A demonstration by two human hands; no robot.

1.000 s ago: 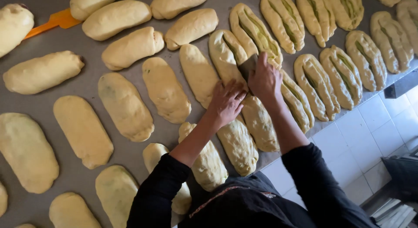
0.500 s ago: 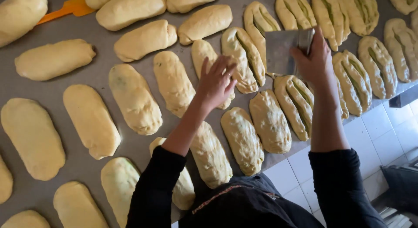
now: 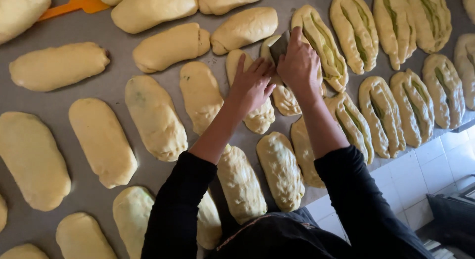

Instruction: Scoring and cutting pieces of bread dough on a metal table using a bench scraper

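Though uncut, pale oblong dough piece [image 3: 277, 86]

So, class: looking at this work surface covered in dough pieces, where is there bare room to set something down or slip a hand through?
The widest bare patch of the grey surface lies upper left, between the orange scraper and the plain loaf below it. A narrower lane runs beside the left hand. The slashed loaves at right sit nearly touching, as do those around the right hand and its metal cutter.

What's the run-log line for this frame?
left hand: flat on dough piece | right hand: grips metal scraper, blade on the dough | surface: grey table
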